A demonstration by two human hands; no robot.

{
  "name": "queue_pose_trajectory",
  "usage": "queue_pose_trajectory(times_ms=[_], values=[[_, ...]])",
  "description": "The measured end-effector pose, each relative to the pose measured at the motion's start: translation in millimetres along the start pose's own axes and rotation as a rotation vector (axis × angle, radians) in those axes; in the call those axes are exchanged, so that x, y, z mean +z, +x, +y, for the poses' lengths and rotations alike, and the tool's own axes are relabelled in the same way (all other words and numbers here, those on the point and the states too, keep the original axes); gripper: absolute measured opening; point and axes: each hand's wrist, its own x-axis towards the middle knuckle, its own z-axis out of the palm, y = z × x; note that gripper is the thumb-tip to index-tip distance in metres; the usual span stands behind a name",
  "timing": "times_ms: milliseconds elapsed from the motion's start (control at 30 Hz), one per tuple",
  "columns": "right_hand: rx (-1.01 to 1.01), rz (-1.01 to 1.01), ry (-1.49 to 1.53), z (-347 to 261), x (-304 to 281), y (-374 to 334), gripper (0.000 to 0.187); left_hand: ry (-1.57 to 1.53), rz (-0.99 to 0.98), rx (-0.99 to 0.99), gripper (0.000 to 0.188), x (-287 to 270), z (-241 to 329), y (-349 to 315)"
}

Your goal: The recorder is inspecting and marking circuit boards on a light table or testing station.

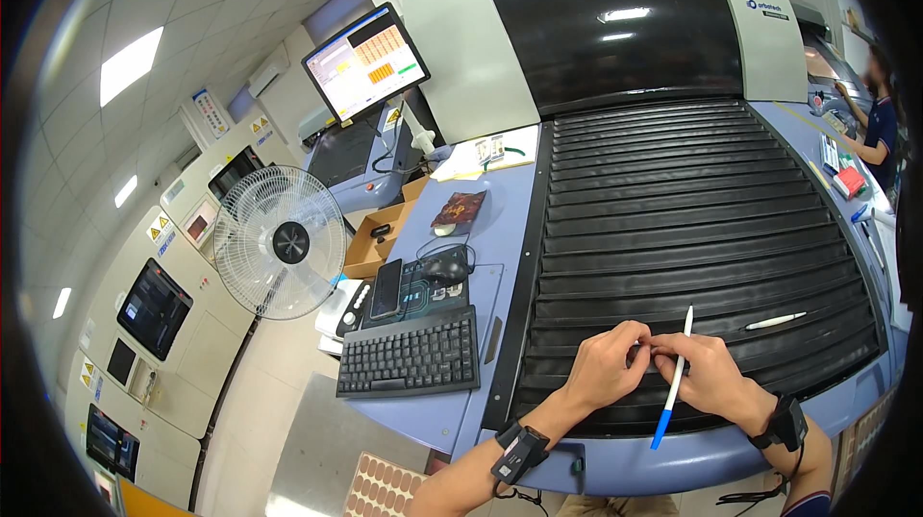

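My left hand point(611, 361) and my right hand point(713, 375) meet over the ribbed black bellows cover point(673, 229), fingers curled and fingertips close together. A white pen with a blue end point(665, 419) runs through my right hand, its tip pointing away from me and the blue end toward me. The fingers of my left hand are closed in a pinch next to the right fingertips; whatever lies between them is too small or hidden to make out. A second slim white pen point(776, 321) lies on the cover, right of my right hand.
To the left are a black keyboard point(409, 354), a mouse point(445, 265), a phone point(386, 288) and a dark red packet point(459, 209). Beyond stand a lit monitor point(366, 63) and a fan point(288, 242). A machine's dark hood point(615, 36) rises ahead; a person point(877, 128) works far right.
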Motion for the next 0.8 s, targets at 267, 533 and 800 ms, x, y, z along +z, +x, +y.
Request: queue_pose_trajectory(times_ms=[267,533,800], values=[[0.001,-0.021,-0.013,-0.4,0.2,-0.5,0.027,-0.022,0.001,0.013,0.015,0.5,-1.5,-0.9],[-0.009,-0.015,-0.022,0.9,1.1,-1.0,0.027,-0.016,-0.011,0.012,0.014,-0.9,-0.1,-0.2],[-0.003,-0.036,-0.032,0.3,-1.2,-1.4,0.025,0.015,-0.02,0.005,0.014,1.1,0.5,-0.4]])
